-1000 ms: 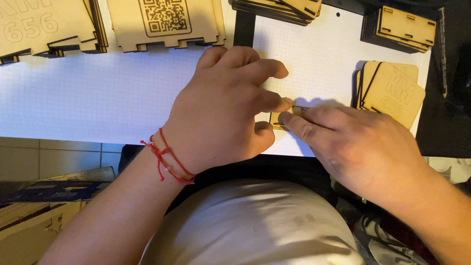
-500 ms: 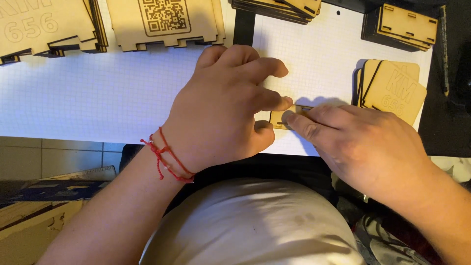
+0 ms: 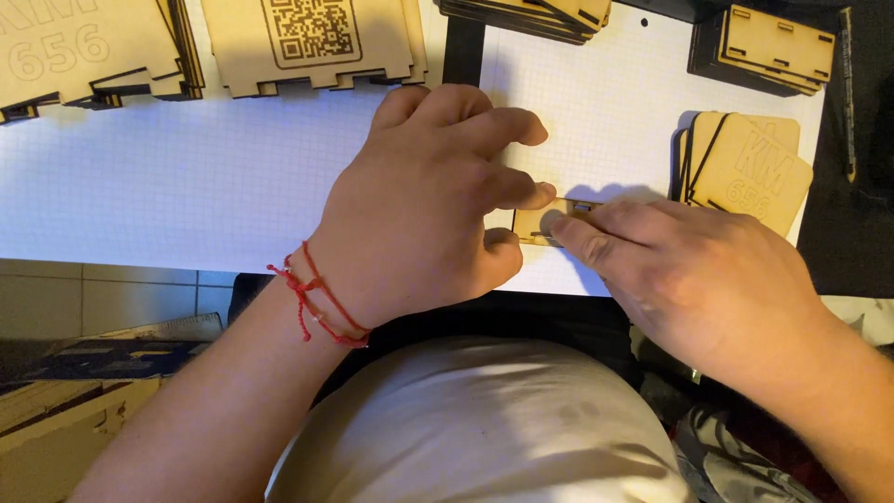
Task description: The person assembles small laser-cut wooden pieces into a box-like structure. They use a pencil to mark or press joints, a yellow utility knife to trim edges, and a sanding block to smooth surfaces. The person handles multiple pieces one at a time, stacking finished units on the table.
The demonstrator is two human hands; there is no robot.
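Note:
A small flat wooden piece lies on the white gridded sheet near its front edge. My left hand, with red string bracelets on the wrist, presses down on it and hides most of it. From the right, my right hand pinches the same piece with fingertips at its edge. Only a small light-brown part of the piece shows between the two hands.
Stacks of laser-cut wooden panels lie along the back: one at far left, one with a square code pattern, one at top middle. A notched panel stack and rounded panels sit at right. Cardboard lies low left.
My right hand has shifted slightly right and downward along the piece. The left hand has stayed in place.

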